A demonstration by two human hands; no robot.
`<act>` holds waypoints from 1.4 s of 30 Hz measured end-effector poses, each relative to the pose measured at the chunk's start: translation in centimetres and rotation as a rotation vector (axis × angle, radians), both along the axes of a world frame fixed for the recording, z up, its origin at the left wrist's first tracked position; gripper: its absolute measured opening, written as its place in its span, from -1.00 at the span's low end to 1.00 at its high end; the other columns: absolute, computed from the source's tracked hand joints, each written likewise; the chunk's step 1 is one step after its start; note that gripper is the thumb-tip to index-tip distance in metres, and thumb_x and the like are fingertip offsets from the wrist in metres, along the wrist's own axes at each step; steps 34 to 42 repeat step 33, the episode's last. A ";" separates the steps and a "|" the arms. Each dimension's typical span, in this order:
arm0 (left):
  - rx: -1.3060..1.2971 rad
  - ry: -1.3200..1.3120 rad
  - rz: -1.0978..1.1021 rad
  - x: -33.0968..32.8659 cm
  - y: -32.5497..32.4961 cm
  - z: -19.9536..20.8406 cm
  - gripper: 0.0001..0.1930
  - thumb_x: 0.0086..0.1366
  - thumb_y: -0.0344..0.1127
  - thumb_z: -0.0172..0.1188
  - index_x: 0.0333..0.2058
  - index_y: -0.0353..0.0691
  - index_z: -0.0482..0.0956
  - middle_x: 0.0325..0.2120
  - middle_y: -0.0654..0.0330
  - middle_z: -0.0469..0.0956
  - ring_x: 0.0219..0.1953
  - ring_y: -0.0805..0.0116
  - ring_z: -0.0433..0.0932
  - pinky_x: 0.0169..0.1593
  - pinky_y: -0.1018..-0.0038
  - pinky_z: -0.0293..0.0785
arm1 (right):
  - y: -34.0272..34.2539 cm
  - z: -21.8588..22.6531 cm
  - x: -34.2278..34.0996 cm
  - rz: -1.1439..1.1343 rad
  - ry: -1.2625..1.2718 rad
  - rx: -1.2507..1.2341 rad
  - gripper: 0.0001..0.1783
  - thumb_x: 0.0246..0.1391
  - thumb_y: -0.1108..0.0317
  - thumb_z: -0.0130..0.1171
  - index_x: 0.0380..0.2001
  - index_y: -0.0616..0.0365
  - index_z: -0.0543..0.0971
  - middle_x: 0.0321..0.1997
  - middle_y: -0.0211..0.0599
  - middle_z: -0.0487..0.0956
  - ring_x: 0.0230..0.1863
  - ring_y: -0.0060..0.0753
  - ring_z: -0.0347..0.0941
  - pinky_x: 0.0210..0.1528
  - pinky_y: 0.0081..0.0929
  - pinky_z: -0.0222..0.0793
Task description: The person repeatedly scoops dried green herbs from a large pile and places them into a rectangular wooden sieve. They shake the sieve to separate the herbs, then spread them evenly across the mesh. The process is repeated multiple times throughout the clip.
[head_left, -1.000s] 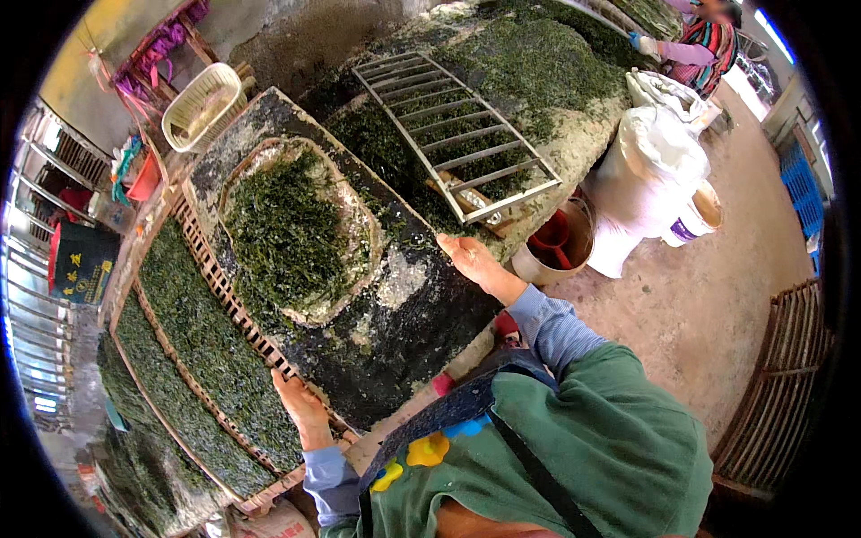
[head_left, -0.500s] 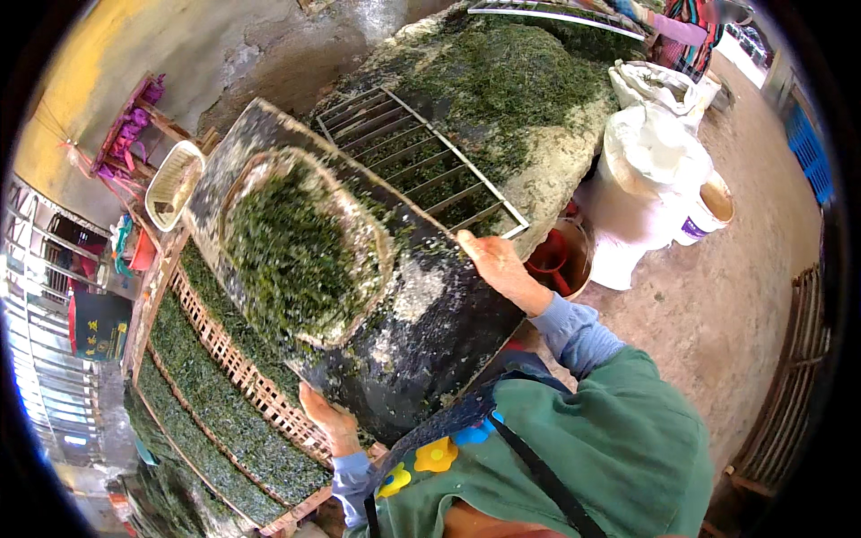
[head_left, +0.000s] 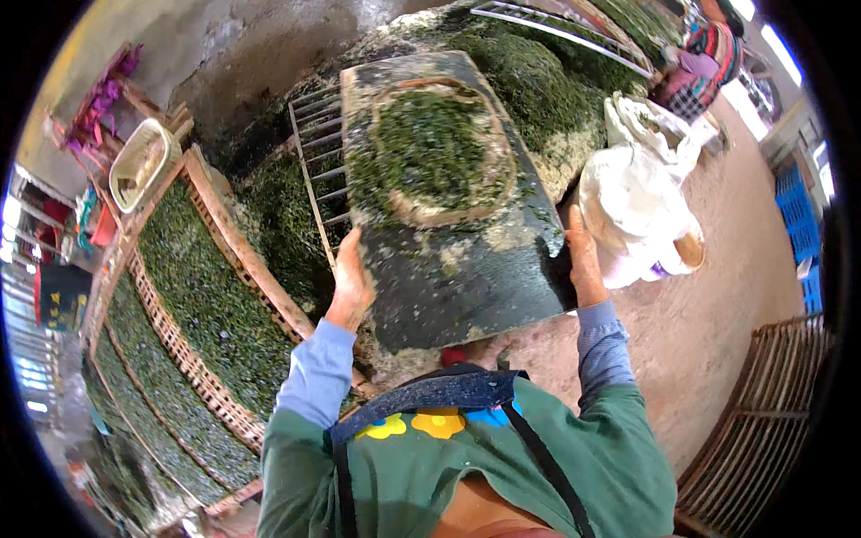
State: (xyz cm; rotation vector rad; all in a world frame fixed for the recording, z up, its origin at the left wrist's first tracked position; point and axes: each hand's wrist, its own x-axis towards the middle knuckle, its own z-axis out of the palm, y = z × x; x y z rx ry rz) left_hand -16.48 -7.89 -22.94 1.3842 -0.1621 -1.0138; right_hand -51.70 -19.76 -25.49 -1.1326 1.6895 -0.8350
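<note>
A dark rectangular board (head_left: 466,291) is held in front of me by its two long edges. My left hand (head_left: 351,282) is closed on its left edge, and my right hand (head_left: 585,260) grips the right one; the fingers under the board are hidden. On the board's far half, a worn, rounded pale rim surrounds a mound of shredded green plant matter (head_left: 430,148). Pale flecks are scattered over the nearer dark surface. Partly behind the board, a barred metal rack (head_left: 309,170) rests over a large green heap (head_left: 529,85).
Wood-framed woven trays (head_left: 202,309) spread with green shreds stand at left, a pale plastic basket (head_left: 143,166) beyond them. White sacks (head_left: 632,197) and a bucket (head_left: 691,247) stand at right. A slatted rack (head_left: 753,421) lies lower right. Another person (head_left: 704,72) is at the far right.
The board has swung right and away from the left-hand trays, turning from a slant to nearly straight ahead. Both hands keep their hold, and the trays beneath show more.
</note>
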 end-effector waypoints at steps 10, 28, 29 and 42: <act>0.121 -0.229 -0.507 -4.8 -7.2 -4.6 -0.40 0.14 0.14 0.14 -0.20 -0.41 0.50 -0.27 0.00 0.50 -0.20 0.21 0.45 -0.10 0.30 0.35 | -13.0 1.5 -7.3 0.135 0.170 -0.120 -0.15 -0.06 -0.43 -0.04 -0.31 0.31 0.52 -0.41 -0.36 0.42 -0.37 -0.40 0.24 -0.24 -0.42 0.19; 0.132 -0.243 -0.237 0.9 13.8 -1.4 -0.85 0.27 -0.35 0.09 -0.39 -0.33 0.46 -0.56 0.30 0.47 -0.53 0.63 0.44 -0.43 0.64 0.44 | -21.9 -5.7 -10.7 0.514 1.189 -0.161 -0.40 0.11 -0.13 -0.05 -0.27 0.29 0.53 -0.24 0.12 0.52 -0.27 0.07 0.47 -0.28 -0.13 0.35; 0.133 -0.244 -0.251 1.1 14.7 -1.6 -0.86 0.27 -0.36 0.09 -0.38 -0.33 0.46 -0.57 0.30 0.47 -0.54 0.62 0.43 -0.44 0.65 0.43 | -20.6 -5.9 -11.5 0.479 1.234 -0.461 -0.45 0.10 -0.09 0.00 -0.26 0.28 0.53 -0.24 0.08 0.52 -0.31 0.02 0.48 -0.31 -0.13 0.36; 0.128 -0.335 -0.291 -0.1 18.1 -2.3 -0.85 0.26 -0.35 0.08 -0.39 -0.32 0.49 -0.64 0.26 0.47 -0.55 0.54 0.46 -0.49 0.58 0.40 | -15.7 -2.8 -4.4 0.414 0.751 -0.651 -0.52 0.03 0.07 0.18 -0.08 0.19 0.47 -0.06 -0.09 0.46 -0.26 -0.18 0.49 -0.15 -0.20 0.39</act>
